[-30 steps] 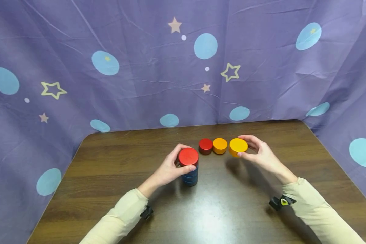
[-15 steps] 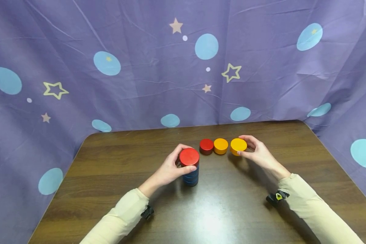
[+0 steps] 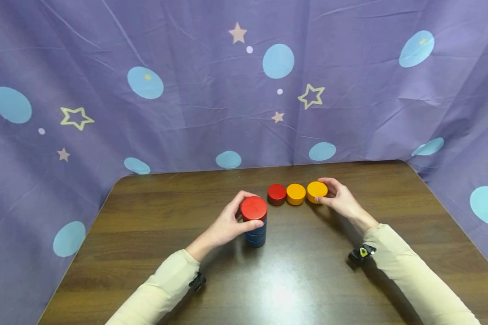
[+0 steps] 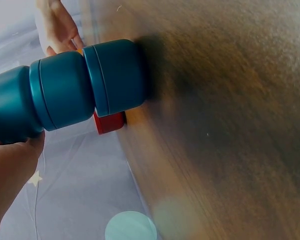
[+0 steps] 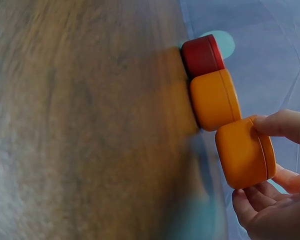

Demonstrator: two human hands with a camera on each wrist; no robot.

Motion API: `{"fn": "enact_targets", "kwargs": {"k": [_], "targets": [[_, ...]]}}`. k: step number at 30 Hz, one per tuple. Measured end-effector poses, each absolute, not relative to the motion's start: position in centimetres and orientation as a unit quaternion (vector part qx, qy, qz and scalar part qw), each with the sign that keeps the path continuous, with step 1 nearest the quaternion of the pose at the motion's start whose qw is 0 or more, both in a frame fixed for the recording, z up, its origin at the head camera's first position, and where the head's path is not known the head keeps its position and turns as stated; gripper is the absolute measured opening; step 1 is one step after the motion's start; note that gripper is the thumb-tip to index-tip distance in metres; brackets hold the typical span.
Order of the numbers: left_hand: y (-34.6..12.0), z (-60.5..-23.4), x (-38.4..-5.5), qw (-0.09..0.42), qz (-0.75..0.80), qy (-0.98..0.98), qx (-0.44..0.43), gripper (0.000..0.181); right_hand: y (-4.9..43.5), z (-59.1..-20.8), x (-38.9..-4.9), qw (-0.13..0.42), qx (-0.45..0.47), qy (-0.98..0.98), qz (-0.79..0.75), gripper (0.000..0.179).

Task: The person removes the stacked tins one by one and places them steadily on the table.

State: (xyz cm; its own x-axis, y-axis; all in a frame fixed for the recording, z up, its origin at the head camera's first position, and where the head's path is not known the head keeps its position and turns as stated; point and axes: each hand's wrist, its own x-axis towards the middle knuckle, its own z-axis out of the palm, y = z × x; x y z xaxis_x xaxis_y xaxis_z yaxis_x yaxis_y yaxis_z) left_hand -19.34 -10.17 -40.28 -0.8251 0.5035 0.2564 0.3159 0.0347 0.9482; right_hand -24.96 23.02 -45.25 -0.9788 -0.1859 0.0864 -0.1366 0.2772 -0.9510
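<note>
A stack of several round lidded tins stands mid-table. Its lower tins are blue (image 4: 65, 90), and a red tin (image 3: 254, 208) tops it. My left hand (image 3: 227, 222) grips the red tin from the left, thumb on its near side and fingers behind, partly hidden. Further back, my right hand (image 3: 341, 199) holds a yellow-orange tin (image 5: 242, 155) between thumb and fingers at its lid. That tin is right beside an orange tin (image 3: 296, 194), which touches a dark red tin (image 3: 277, 194) on its left. The held tin looks slightly offset from that row in the right wrist view.
The brown wooden table (image 3: 166, 212) reaches back to a purple curtain (image 3: 187, 90) with stars and blue dots. Both sleeved forearms cross the table's front, each with a black strap device (image 3: 197, 281) at the wrist. Light glares off the table's near middle.
My right hand has lowered the yellow-orange tin and brought it left, up against the orange tin. My left hand keeps its grip on the red tin, and the stack stays put.
</note>
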Motion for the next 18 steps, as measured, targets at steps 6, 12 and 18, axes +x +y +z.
{"fn": "enact_targets", "kwargs": {"k": [6,12,18], "targets": [[-10.16,-40.46,-19.41,0.070,0.639,0.707,0.295,0.052,22.93,-45.99,-25.40,0.027,-0.095,0.790,-0.605,0.060],[-10.09,-40.64,-19.44,0.069,0.644,0.699,0.303,0.051,22.62,-46.28,-25.60,0.028,-0.089,0.791,-0.604,0.060],[-10.12,-40.66,-19.49,0.070,0.642,0.703,0.299,0.052,22.42,-46.39,-25.88,0.022,-0.086,0.792,-0.604,0.058]]}}
